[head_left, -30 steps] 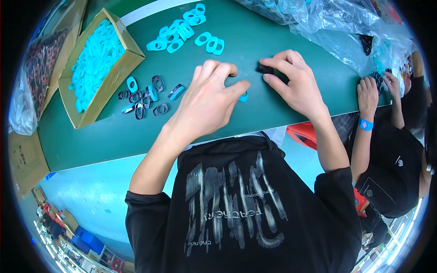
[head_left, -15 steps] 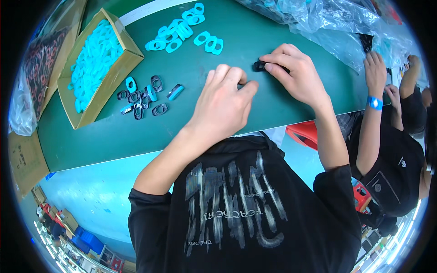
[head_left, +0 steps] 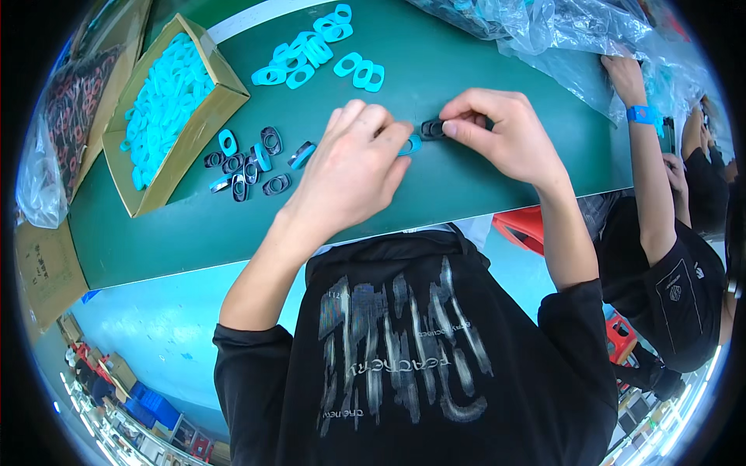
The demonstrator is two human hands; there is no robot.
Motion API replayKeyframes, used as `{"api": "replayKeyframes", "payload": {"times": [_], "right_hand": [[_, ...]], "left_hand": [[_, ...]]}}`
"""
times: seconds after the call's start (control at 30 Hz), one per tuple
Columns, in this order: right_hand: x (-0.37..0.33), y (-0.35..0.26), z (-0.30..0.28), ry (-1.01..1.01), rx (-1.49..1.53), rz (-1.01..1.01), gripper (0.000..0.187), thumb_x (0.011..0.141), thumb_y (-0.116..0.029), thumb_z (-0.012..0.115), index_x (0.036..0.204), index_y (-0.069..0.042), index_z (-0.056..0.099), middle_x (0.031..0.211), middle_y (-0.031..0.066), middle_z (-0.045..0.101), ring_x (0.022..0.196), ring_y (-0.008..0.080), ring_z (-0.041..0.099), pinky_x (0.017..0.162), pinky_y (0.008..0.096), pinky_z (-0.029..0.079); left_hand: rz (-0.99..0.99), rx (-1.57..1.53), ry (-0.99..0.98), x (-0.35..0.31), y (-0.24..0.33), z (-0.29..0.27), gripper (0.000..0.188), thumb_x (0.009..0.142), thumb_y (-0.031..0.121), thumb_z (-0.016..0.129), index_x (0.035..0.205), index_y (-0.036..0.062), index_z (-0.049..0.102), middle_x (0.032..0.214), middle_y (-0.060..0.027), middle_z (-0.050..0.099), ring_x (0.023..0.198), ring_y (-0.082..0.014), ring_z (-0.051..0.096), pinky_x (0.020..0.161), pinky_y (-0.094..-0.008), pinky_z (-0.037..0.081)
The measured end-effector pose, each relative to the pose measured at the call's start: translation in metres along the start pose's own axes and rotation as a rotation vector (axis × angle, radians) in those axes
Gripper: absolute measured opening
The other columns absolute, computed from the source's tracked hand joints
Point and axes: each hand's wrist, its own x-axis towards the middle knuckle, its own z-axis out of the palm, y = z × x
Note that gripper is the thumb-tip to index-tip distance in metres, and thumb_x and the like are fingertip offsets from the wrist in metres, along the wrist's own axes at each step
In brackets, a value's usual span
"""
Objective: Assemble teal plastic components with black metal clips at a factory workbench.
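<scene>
Between the thumb and fingers of my right hand (head_left: 501, 136) is a small black oval ring-shaped part (head_left: 432, 129). My left hand (head_left: 353, 159) is closed on a turquoise ring-shaped part (head_left: 412, 144), whose end shows past the fingertips. The two parts are close to each other but apart, just above the green table (head_left: 482, 190). To the left of my left hand lies a small group of black rings (head_left: 277, 184), some with turquoise pieces on them. Loose turquoise rings (head_left: 299, 58) are scattered beyond my hands.
A cardboard box (head_left: 186, 136) full of turquoise rings stands at the left. Behind it is a bag of dark and red parts (head_left: 78, 101). Clear plastic bags (head_left: 544, 46) cover the far right. Beside me a person's arm (head_left: 651, 171) with a blue wristband reaches into the plastic.
My left hand has moved slightly left and turned, so a turquoise ring now shows at its fingertips. The black part in my right hand has tilted, showing its opening. The neighbour's hand moved farther into the plastic.
</scene>
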Motion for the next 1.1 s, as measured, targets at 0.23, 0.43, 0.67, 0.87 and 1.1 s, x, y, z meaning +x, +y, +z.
{"api": "replayKeyframes", "payload": {"times": [0.23,0.43,0.67,0.87,1.1], "right_hand": [[0.004,-0.005,0.022,-0.078,0.060,-0.133,0.009,0.088,-0.007,0.073,0.094,0.000,0.072,0.078,0.0074,0.069,0.067,0.0144,0.062,0.061,0.0287,0.048],[0.011,0.000,0.017,0.009,0.013,-0.052,0.013,0.091,-0.011,0.072,0.098,0.000,0.073,0.075,0.0064,0.066,0.065,0.0120,0.059,0.061,0.0272,0.047],[0.009,0.012,0.019,0.086,0.067,-0.028,0.014,0.093,-0.011,0.072,0.100,0.001,0.073,0.077,0.0017,0.066,0.067,0.0057,0.054,0.060,0.0239,0.045],[0.008,0.016,0.023,0.115,0.130,0.002,0.014,0.094,-0.011,0.072,0.101,0.001,0.073,0.078,0.0005,0.066,0.067,0.0046,0.053,0.060,0.0229,0.045],[0.007,0.017,0.021,0.124,0.108,0.007,0.014,0.094,-0.012,0.072,0.100,0.001,0.073,0.077,0.0001,0.065,0.067,0.0040,0.053,0.059,0.0222,0.044]], "left_hand": [[0.049,-0.041,0.136,0.000,0.004,0.000,0.031,0.074,0.010,0.082,0.100,0.0040,0.067,0.093,-0.0093,0.057,0.091,-0.0297,0.055,0.079,-0.0402,0.045],[0.035,0.007,0.201,-0.006,-0.003,0.018,0.023,0.075,0.011,0.082,0.092,0.0041,0.068,0.085,-0.0078,0.053,0.083,-0.0280,0.053,0.075,-0.0394,0.042],[0.021,0.010,0.202,-0.002,0.001,0.017,0.020,0.074,0.011,0.082,0.086,0.0033,0.068,0.083,-0.0078,0.053,0.083,-0.0275,0.053,0.075,-0.0391,0.042],[0.000,0.050,0.160,-0.001,0.006,0.016,0.025,0.073,0.010,0.085,0.092,0.0017,0.072,0.086,-0.0076,0.060,0.084,-0.0268,0.057,0.075,-0.0392,0.044],[-0.018,0.049,0.100,0.003,0.009,0.012,0.022,0.072,0.009,0.084,0.088,0.0026,0.069,0.084,-0.0081,0.057,0.084,-0.0281,0.055,0.076,-0.0394,0.044]]}}
